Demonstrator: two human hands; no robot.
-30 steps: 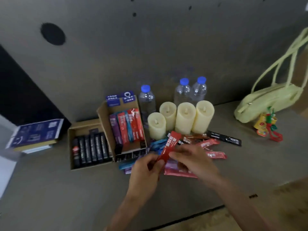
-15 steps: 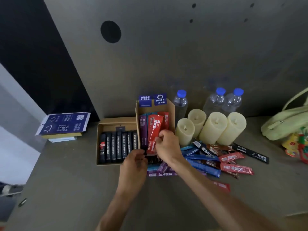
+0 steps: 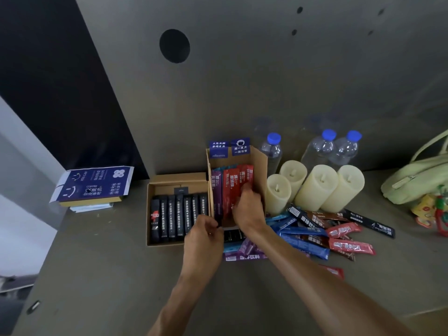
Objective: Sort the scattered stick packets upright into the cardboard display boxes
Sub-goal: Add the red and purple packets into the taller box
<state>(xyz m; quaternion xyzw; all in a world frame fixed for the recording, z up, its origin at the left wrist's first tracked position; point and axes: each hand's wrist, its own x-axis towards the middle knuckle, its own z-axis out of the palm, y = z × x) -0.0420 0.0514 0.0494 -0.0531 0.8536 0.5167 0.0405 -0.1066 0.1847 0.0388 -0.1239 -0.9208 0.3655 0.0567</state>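
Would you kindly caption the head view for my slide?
Right hand holds a red stick packet upright in the taller cardboard box; left hand nearby; loose packets alongside.

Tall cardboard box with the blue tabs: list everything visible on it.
The tall cardboard box is plain brown, upright, open-topped, with two blue tabs on its back edge. Purple, blue and red packets stand upright inside. It stands on the table beside the low box on its left, candles on its right. The right hand reaches in, fingers curled on the red packets; the left hand is at its front left corner, grip unclear.
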